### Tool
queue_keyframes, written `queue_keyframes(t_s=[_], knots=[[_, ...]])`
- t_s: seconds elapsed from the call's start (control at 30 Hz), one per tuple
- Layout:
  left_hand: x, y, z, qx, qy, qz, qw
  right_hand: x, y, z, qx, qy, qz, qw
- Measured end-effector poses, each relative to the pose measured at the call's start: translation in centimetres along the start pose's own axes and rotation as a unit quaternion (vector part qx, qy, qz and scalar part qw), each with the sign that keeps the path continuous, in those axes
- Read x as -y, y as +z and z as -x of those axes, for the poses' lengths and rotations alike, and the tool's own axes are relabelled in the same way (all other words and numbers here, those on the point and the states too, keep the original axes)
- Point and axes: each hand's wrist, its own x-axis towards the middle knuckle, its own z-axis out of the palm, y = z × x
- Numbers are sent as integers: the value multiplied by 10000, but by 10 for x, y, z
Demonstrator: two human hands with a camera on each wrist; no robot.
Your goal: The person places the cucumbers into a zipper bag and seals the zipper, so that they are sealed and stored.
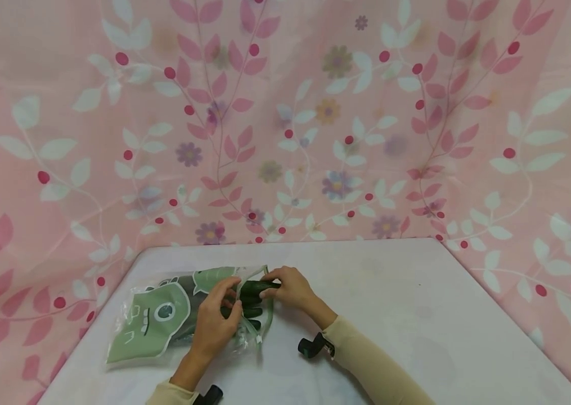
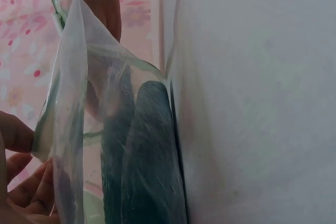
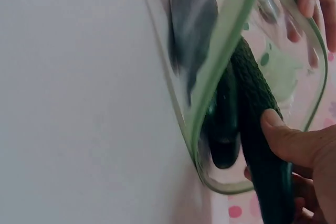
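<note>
A clear zip bag (image 1: 156,323) printed with green one-eyed cartoon creatures lies on the left of the table, its green-rimmed mouth open toward the right. Several dark green cucumbers show inside it, blurred by the film in the left wrist view. With thumb and fingers, my right hand (image 1: 291,288) grips the outer end of one cucumber (image 3: 254,85), which lies through the bag's mouth. My left hand (image 1: 216,320) pinches the bag's upper edge, as the left wrist view shows. A white zip slider (image 1: 259,339) hangs at the near corner of the mouth.
The white-covered table (image 1: 391,315) stretches right of the bag. Behind it hangs a pink curtain (image 1: 305,169) with leaves and flowers. Black wrist cameras sit on both forearms, the right one (image 1: 314,346) just above the table.
</note>
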Motion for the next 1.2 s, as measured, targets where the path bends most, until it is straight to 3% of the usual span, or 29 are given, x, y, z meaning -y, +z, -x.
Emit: queue_keyframes(t_s=[0.27,0.5,0.7,0.93,1.2], knots=[[1,-1,0,16,71,20,10000,-20,-20,-1,246,-57,-605,9978],[1,-4,0,32,34,18,10000,-27,-28,-1,423,7,-235,9988],[2,0,1,126,-44,87,9999,-28,-31,2,559,87,-381,9977],[2,2,1,130,42,138,9998,-30,-33,3,541,-146,-302,9980],[1,1,1,120,11,101,9999,-30,-34,4,774,-273,-290,9962]])
